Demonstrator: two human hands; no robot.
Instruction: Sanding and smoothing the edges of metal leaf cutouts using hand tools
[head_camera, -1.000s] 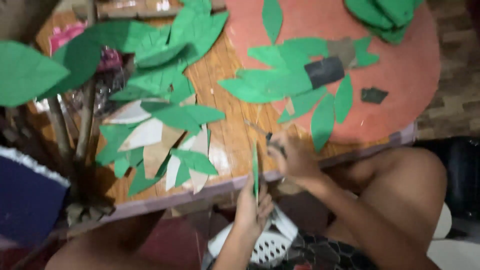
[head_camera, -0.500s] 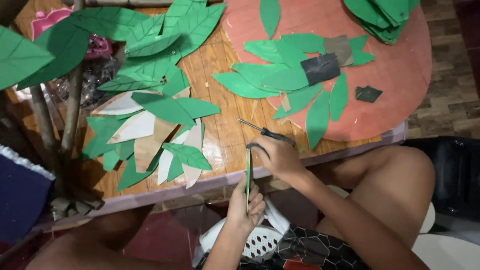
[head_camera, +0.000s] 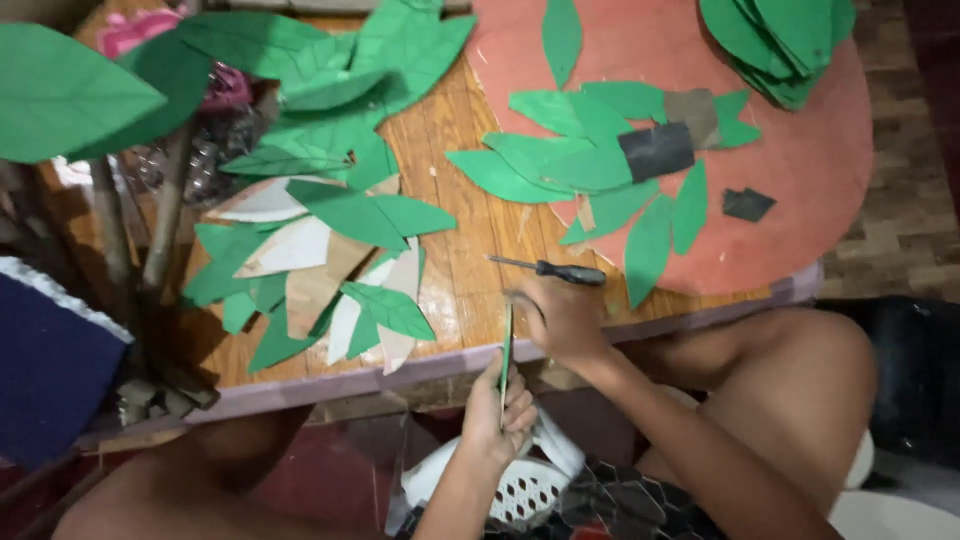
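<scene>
The left hand (head_camera: 497, 412) is pinching a thin green paper strip (head_camera: 507, 352) upright at the edge of the wooden bench (head_camera: 465, 270), a little lower than a moment ago. The right hand (head_camera: 562, 318) is closing round the strip's top, having shifted left. A dark-handled screwdriver (head_camera: 548, 269) is lying just beyond, and cut green paper leaves (head_camera: 352, 212) are crowding the bench.

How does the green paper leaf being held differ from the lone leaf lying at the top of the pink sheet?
The held leaf stands edge-on, a thin strip pinched by the left hand over the table edge; the lone leaf lies flat, showing its full pointed oval. The right hand touches the held leaf; nothing touches the lone one. Both are green paper.
</scene>
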